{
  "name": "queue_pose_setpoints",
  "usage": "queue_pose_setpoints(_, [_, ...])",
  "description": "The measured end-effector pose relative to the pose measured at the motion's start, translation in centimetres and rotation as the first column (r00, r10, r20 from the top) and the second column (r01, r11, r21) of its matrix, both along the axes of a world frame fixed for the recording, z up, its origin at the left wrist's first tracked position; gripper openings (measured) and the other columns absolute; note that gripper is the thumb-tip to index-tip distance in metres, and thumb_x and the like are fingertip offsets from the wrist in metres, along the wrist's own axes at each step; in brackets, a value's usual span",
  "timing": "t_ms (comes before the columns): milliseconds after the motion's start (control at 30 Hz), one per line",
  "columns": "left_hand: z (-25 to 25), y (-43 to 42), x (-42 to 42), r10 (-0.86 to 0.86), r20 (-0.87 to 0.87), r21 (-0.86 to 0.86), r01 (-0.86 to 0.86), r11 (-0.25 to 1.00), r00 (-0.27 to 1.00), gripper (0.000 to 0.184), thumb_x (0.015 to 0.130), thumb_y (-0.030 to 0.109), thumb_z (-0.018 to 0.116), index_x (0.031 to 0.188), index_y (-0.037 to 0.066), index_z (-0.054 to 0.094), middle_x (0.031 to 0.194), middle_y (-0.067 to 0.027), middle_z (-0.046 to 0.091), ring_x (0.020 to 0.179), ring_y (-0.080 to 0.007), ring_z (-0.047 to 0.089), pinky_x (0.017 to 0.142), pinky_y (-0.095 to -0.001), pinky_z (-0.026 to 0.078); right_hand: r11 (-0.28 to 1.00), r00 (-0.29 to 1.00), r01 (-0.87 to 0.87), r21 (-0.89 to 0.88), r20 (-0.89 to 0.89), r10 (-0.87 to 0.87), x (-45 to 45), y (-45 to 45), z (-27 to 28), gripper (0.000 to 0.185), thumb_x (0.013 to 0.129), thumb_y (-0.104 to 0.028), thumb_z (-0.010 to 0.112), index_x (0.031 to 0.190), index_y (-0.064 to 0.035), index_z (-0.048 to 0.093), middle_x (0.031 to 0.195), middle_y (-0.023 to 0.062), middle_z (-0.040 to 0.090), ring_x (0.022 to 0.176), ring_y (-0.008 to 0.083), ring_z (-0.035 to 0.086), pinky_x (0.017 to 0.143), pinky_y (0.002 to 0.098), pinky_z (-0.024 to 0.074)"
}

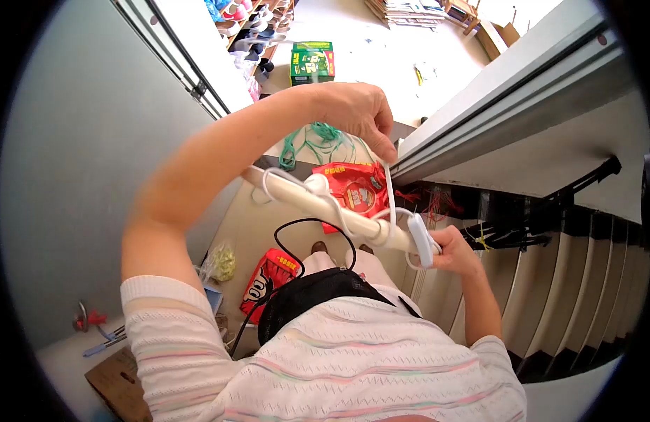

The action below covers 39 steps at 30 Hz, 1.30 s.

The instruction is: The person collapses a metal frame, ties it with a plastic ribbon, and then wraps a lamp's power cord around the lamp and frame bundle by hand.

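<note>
My left hand (356,112) is raised above the pole, its fingers pinched on a white cord (390,190) that runs taut down to the pole. The cream-white pole (304,199) lies slantwise in front of my body, with loops of the cord wound around it. My right hand (457,252) is closed around the pole's right end. Beside its fingers is a light grey-white inline switch (420,238) on the cord. The far left end of the pole passes behind my left forearm.
Stairs (550,281) with a black railing (585,184) drop away at right. Red bags (353,191) and green string (325,137) lie on the floor ahead. A green box (312,62) stands beyond the doorway. A grey door (93,176) is at left.
</note>
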<state>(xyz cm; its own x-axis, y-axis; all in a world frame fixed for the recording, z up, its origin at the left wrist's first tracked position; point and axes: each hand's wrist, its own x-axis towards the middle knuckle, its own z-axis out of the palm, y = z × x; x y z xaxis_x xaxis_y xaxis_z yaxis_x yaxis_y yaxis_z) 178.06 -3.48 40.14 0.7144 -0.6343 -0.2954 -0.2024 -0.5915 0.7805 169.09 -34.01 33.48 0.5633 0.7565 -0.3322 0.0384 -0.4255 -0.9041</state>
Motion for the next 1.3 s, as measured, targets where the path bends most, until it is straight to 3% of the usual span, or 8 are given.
queue_pose_setpoints(433, [-8.4, 8.2, -3.9, -0.175, -0.528, -0.534, -0.164, 0.830, 0.831, 0.017, 0.075, 0.014, 0.062, 0.077, -0.003, 0.063, 0.075, -0.0103, 0.062, 0.063, -0.0177, 0.057, 0.062, -0.0277, 0.045, 0.857, 0.969, 0.240, 0.456, -0.162, -0.186, 1.0, -1.8, -0.5, 0.039, 0.067, -0.022, 0.071, 0.095, -0.0017, 0.054, 0.077, 0.0046, 0.054, 0.064, 0.0106, 0.049, 0.056, 0.0249, 0.0401])
queue_pose_setpoints(500, [-7.5, 7.8, -5.9, -0.169, -0.509, -0.663, -0.259, 0.703, 0.844, 0.022, 0.077, 0.018, 0.056, 0.077, -0.003, 0.061, 0.076, -0.0147, 0.061, 0.066, -0.0270, 0.059, 0.070, -0.0348, 0.046, 0.794, 0.978, -0.043, 0.607, -0.137, 0.158, 2.8, -0.2, 0.8, 0.026, 0.082, -0.023, 0.058, 0.082, 0.0012, 0.050, 0.048, 0.0051, 0.044, 0.035, 0.0106, 0.035, 0.033, 0.0237, 0.0258])
queue_pose_setpoints(600, [-9.4, 7.7, -7.8, -0.186, -0.539, -0.785, -0.410, 0.465, 0.821, 0.051, 0.086, 0.045, 0.041, 0.089, -0.002, 0.059, 0.078, -0.0159, 0.060, 0.071, -0.0284, 0.059, 0.075, -0.0375, 0.044, 0.786, 0.916, 0.353, 0.508, -0.359, -0.180, 1.9, 0.6, 0.6, 0.037, 0.080, -0.036, 0.061, 0.080, -0.0002, 0.050, 0.045, 0.0009, 0.039, 0.035, 0.0082, 0.032, 0.033, 0.0223, 0.0244])
queue_pose_setpoints(667, [-10.7, 7.6, -8.3, -0.268, -0.553, -0.826, -0.476, 0.301, 0.789, 0.071, 0.084, 0.062, 0.027, 0.096, -0.001, 0.058, 0.082, -0.0158, 0.061, 0.074, -0.0274, 0.059, 0.071, -0.0367, 0.044, 0.864, 0.973, 0.179, 0.471, -0.214, -0.085, 2.3, 1.0, 1.6, 0.040, 0.079, -0.039, 0.061, 0.080, -0.0006, 0.050, 0.045, 0.0010, 0.039, 0.035, 0.0083, 0.032, 0.033, 0.0221, 0.0237])
queue_pose_setpoints(833, [-15.6, 4.5, -8.8, -0.396, -0.694, -0.660, -0.751, 0.018, 0.601, 0.061, 0.089, 0.051, 0.030, 0.103, -0.003, 0.056, 0.074, -0.0124, 0.062, 0.064, -0.0227, 0.059, 0.060, -0.0320, 0.046, 0.845, 0.964, 0.230, 0.483, -0.232, -0.130, 3.0, 1.5, 1.9, 0.043, 0.078, -0.043, 0.061, 0.081, -0.0008, 0.051, 0.045, 0.0017, 0.038, 0.035, 0.0088, 0.032, 0.033, 0.0218, 0.0235])
queue_pose_setpoints(1000, [-13.0, 1.8, -10.3, -0.006, -0.559, -0.730, -0.488, 0.479, 0.829, 0.022, 0.086, 0.022, 0.052, 0.093, 0.003, 0.060, 0.078, -0.0036, 0.062, 0.062, -0.0134, 0.056, 0.056, -0.0263, 0.043, 0.738, 0.884, 0.455, 0.498, -0.155, -0.440, 3.2, 3.9, 2.2, 0.013, 0.081, -0.012, 0.055, 0.079, 0.0007, 0.051, 0.054, 0.0002, 0.043, 0.040, 0.0057, 0.035, 0.036, 0.0198, 0.0255])
queue_pose_setpoints(1100, [-7.4, 2.3, -11.6, 0.357, -0.056, -0.338, -0.354, 0.872, 0.933, 0.011, 0.078, 0.007, 0.059, 0.088, 0.005, 0.062, 0.069, -0.0040, 0.060, 0.058, -0.0123, 0.056, 0.052, -0.0261, 0.042, 0.754, 0.844, 0.516, 0.405, -0.092, -0.528, 4.2, 3.8, 0.9, 0.006, 0.084, -0.008, 0.055, 0.082, -0.0027, 0.057, 0.060, -0.0020, 0.049, 0.047, 0.0037, 0.041, 0.040, 0.0173, 0.0304])
queue_pose_setpoints(1300, [3.3, 6.1, -10.8, 0.315, 0.789, -0.216, -0.241, 0.946, 0.528, 0.020, 0.065, 0.011, 0.072, 0.082, 0.004, 0.063, 0.060, -0.0043, 0.054, 0.049, -0.0117, 0.048, 0.046, -0.0257, 0.038, 0.835, 0.815, 0.544, 0.080, 0.185, -0.549, 2.7, 3.8, -1.5, 0.012, 0.077, -0.011, 0.066, 0.084, -0.0038, 0.060, 0.059, -0.0074, 0.047, 0.048, 0.0014, 0.038, 0.042, 0.0176, 0.0299])
